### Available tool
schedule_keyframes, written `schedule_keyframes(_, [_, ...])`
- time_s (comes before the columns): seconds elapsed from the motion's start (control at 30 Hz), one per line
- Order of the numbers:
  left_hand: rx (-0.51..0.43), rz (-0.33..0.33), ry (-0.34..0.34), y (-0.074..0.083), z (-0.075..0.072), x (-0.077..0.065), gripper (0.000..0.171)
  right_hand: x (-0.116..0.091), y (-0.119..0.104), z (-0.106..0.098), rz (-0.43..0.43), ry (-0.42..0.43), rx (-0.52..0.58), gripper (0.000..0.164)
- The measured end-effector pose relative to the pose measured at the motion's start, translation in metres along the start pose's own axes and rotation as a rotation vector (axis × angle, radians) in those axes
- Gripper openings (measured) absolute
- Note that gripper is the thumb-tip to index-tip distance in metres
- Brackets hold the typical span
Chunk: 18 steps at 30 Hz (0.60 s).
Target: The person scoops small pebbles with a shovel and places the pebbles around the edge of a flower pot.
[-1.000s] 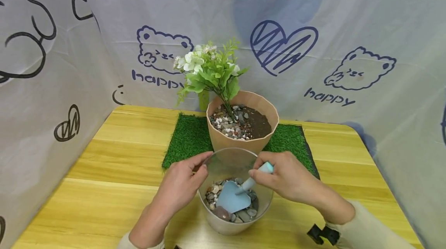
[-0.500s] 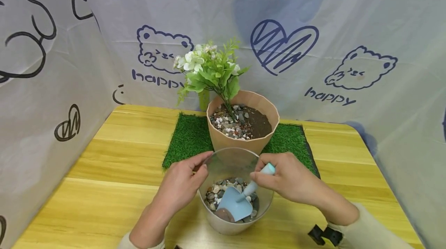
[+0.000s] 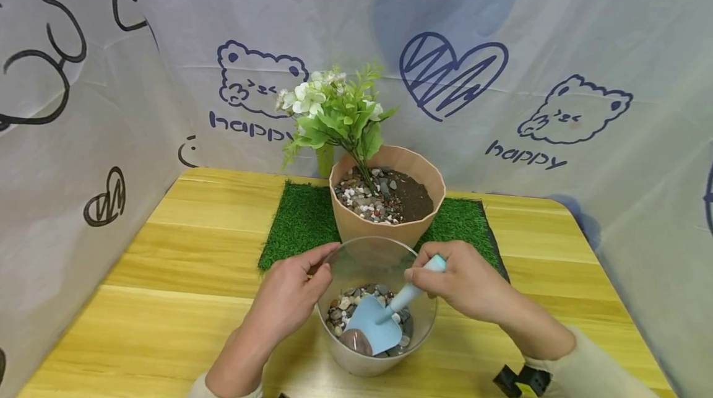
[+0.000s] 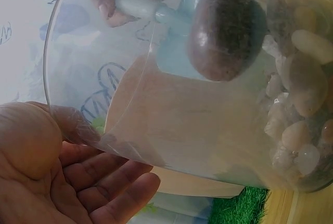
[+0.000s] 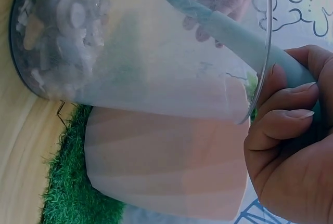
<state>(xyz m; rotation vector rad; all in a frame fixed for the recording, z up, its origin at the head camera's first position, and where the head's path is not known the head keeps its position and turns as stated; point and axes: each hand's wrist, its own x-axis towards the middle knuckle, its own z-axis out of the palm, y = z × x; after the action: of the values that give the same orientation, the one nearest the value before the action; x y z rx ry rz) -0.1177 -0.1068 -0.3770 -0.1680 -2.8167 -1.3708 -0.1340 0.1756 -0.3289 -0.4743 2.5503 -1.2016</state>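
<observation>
A clear plastic container [image 3: 423, 324] stands upright, with mixed pebbles [image 3: 346, 302] in its bottom. My left hand [image 3: 289, 289] holds its rim at the left; in the left wrist view the other fingers [image 4: 122, 195] extend along the outside wall. My right hand [image 3: 462, 277] grips the handle of a light blue trowel [image 3: 374, 324], which reaches down into the container. A large smooth brown stone [image 3: 355, 341] lies at the lower left edge of the blade. Through the wall, the left wrist view shows this stone [image 4: 226, 29] in front of the blade, above the pebbles.
Just behind the container, a peach flowerpot [image 3: 390, 228] stands on a green turf mat [image 3: 301, 215]. Soil, small stones and a white-flowered plant [image 3: 340, 110] fill it. The wooden table [image 3: 184, 249] is bounded by printed cloth [image 3: 345, 8] at the back and sides.
The trowel has shifted slightly, its handle rising to the right with my right hand. The brown stone, earlier below the blade, now sits against its lower left edge. My left hand has stayed put.
</observation>
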Motion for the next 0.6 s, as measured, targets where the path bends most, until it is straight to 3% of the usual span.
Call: schedule_keyframes(0.6, [-0.011, -0.003, -0.002, -0.0014, 0.0003, 0.0003, 0.043, -0.0019, 0.0046, -0.0051, 0.097, 0.062, 0.125, 0.025])
